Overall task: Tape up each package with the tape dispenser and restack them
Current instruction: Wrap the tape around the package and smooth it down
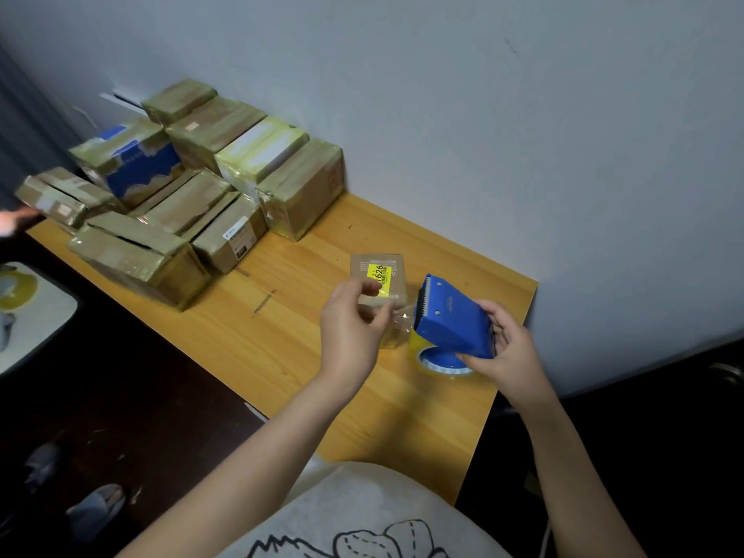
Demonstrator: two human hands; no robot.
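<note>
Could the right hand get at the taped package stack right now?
Probably not: the right hand grips the tape dispenser, and the stack lies far off, beyond the left hand pinching the small package.

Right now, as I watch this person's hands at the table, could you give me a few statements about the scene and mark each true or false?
1. The right hand grips the blue plastic tape dispenser. True.
2. The small brown cardboard box with a yellow label lies on top of the pile of taped packages. False: it is apart from the pile, by the hands, on the wooden table.
3. The left hand lies flat on the table. False: it is raised, fingers pinching the small box's near edge.
4. The pile stands by the pale wall at the table's far end. True.
</note>
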